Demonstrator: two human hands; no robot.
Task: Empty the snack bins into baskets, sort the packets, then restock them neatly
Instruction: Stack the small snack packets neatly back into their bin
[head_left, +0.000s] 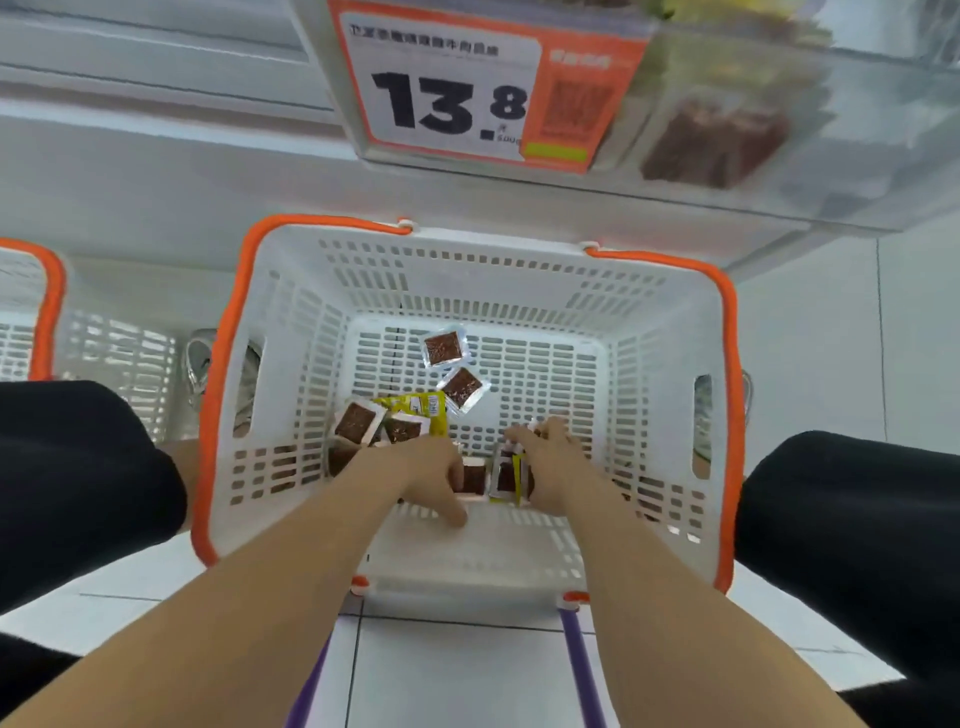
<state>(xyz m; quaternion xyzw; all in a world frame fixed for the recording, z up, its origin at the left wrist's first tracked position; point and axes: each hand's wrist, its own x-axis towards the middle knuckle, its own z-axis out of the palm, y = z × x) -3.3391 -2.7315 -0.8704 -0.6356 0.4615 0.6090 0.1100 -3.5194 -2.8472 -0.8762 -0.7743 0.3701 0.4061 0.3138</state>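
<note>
Basket, orange-rimmed, lies with its long axis running nine to three o'clock. Of the hands at its six o'clock, right hand grips upright packets; left hand curls beside them, grasp unclear.

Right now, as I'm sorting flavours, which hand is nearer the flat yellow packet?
Left. The left hand is just below the yellow packet in view; the right hand is farther right, gripping brown packets.
</note>
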